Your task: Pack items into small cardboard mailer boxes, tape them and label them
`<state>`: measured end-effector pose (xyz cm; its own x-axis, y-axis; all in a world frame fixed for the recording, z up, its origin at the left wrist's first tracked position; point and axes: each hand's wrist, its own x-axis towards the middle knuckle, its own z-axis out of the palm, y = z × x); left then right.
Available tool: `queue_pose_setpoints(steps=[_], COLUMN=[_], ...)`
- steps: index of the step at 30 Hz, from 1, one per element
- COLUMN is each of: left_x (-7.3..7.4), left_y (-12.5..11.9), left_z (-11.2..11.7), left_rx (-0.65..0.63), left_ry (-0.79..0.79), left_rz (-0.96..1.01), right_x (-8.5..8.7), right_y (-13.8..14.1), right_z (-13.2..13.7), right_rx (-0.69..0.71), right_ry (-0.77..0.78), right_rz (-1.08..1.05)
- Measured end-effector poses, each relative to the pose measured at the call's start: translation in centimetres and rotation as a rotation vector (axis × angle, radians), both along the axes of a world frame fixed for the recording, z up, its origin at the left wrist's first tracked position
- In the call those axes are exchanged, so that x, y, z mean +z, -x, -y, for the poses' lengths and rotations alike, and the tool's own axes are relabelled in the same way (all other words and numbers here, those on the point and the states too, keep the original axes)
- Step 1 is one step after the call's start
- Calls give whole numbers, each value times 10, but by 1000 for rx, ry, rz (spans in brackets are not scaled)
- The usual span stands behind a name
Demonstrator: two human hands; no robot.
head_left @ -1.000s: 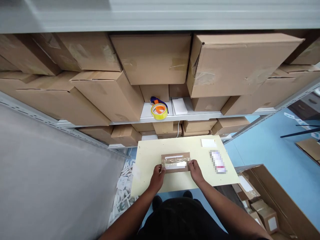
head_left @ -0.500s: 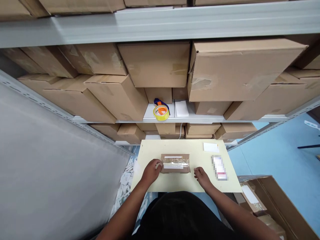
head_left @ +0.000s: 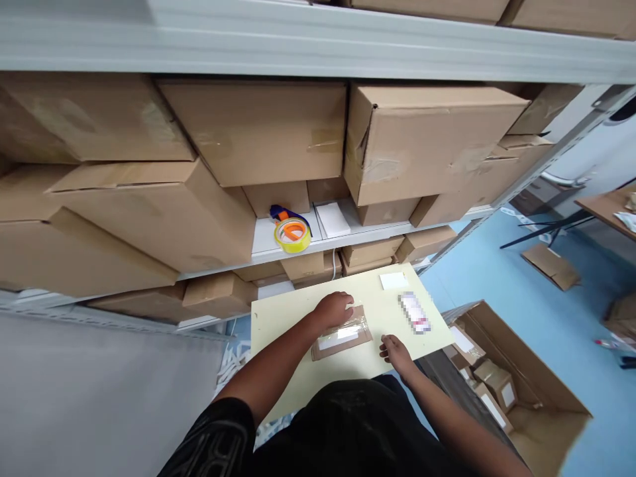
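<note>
Hands first: the left hand [head_left: 334, 309] lies flat on the far left corner of the packet [head_left: 342, 333], fingers spread and pressing down rather than closed around it. The right hand [head_left: 396, 352] rests loosely open on the counter [head_left: 278, 324] just right of the packet, holding nothing and not touching it. The packet, one brown envelope with a clear taped window and a white label, lies skewed near the middle of the counter.

Right of the packet lie one blurred label [head_left: 414, 313] and, beyond it, one white slip [head_left: 393, 281]. Behind the packet, on the shelf [head_left: 318, 244], sit one tape roll [head_left: 292, 234] in its dispenser and one white box [head_left: 332, 219]. An open carton [head_left: 517, 371] of small parcels stands right of the packet, on the floor.

With only one hand pinning a corner, the packet could pivot or slide toward the counter's near edge.
</note>
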<state>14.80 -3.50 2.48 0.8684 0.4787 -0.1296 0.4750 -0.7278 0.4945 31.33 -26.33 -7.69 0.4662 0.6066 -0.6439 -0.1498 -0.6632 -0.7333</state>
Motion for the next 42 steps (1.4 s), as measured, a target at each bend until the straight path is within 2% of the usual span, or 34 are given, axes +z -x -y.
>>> queue_pose_setpoints(steps=[5, 11, 14, 17, 22, 27, 32, 42], left_x=[-26, -73, -98, -118, -136, -143, -142, -132], left_y=[-86, -188, -225, -248, -264, -268, -267, -255], left_z=[-14, -23, -25, -26, -28, -32, -30, -34], left_rx=[-49, -83, -125, -162, -186, -199, -206, -183], left_ry=[-16, -37, -58, -85, -127, -147, -146, -146], left_rz=[-123, -243, -292, -319, -374, -413, -449, -358], right_x=[-8, -9, -7, -2, 2, -12, -21, -7], right_y=[-29, -75, -98, -119, -145, -158, -163, -172], right_z=[16, 13, 8, 5, 5, 8, 7, -4], right_rx=[7, 96, 185, 265, 320, 288, 246, 211], right_ry=[18, 13, -3, -34, -51, -33, -3, 24], right_rz=[-102, -247, -281, -292, -300, -328, -367, -348])
